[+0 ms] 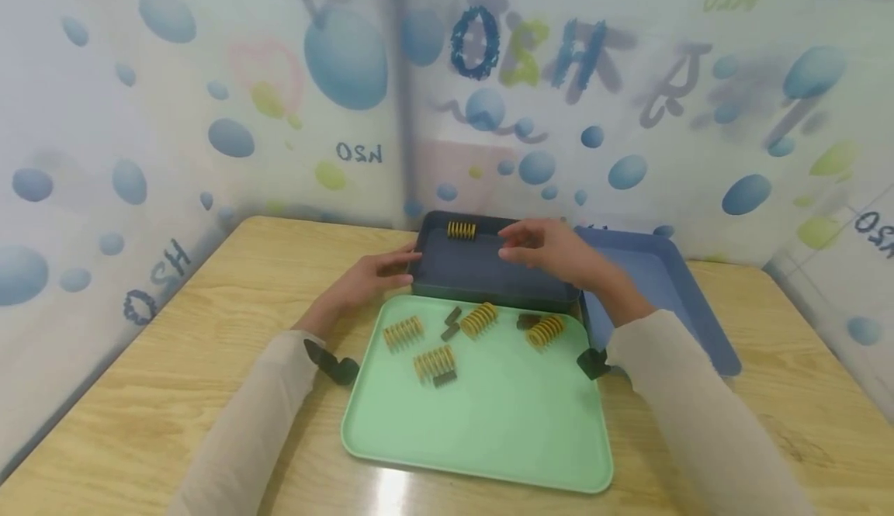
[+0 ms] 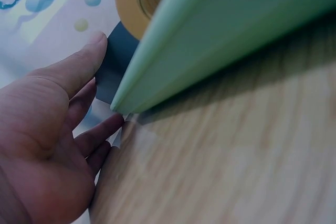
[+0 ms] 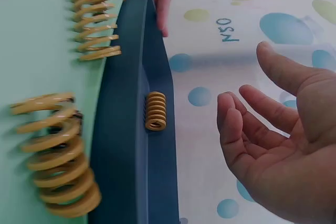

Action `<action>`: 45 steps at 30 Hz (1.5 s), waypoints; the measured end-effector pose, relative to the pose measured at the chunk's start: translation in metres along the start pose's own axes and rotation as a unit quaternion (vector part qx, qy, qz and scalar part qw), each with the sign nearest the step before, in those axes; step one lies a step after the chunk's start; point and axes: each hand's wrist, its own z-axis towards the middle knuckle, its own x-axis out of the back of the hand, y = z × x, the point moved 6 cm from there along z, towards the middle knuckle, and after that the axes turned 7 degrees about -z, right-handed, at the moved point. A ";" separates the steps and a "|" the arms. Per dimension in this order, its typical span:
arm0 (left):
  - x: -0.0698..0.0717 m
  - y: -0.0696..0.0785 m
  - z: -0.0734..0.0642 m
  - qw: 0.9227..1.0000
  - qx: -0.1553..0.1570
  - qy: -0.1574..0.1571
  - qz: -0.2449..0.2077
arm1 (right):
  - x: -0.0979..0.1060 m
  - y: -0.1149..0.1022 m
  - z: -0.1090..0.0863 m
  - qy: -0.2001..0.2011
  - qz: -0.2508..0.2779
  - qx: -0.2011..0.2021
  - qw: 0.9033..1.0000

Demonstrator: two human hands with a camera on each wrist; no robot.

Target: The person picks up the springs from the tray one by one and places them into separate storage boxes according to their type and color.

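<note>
One yellow coil spring [image 1: 461, 230] lies in the dark blue tray [image 1: 503, 271], near its back left corner. My right hand [image 1: 548, 248] hovers over the right part of that tray, fingers loosely bent, holding nothing; the right wrist view shows a gap between thumb and fingers. At the tray's left edge, my left hand [image 1: 373, 277] has its fingertips right by the rim and holds nothing. In front, a light green tray [image 1: 482, 423] carries several more yellow springs [image 1: 479, 320] and several small dark springs [image 1: 445, 379].
A lighter blue tray [image 1: 698, 306] sits to the right, partly behind my right forearm. All the trays rest on a wooden table [image 1: 209, 322]. A patterned wall covering [image 1: 580, 159] rises directly behind the table.
</note>
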 end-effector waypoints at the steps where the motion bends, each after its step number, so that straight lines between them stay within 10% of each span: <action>1: 0.000 0.002 -0.001 1.000 -0.001 0.000 0.000 | -0.001 0.001 -0.003 0.000 -0.003 0.001 1.000; 11: -0.002 0.036 -0.011 1.000 0.006 -0.012 -0.014 | -0.005 0.005 -0.033 0.023 -0.024 0.044 0.998; 28: 0.000 -0.003 0.001 1.000 0.001 0.001 -0.007 | -0.006 0.020 -0.077 0.053 0.034 0.051 0.997; 45: -0.001 0.028 -0.008 1.000 0.004 -0.007 -0.018 | -0.014 0.045 -0.096 0.071 -0.010 0.090 0.993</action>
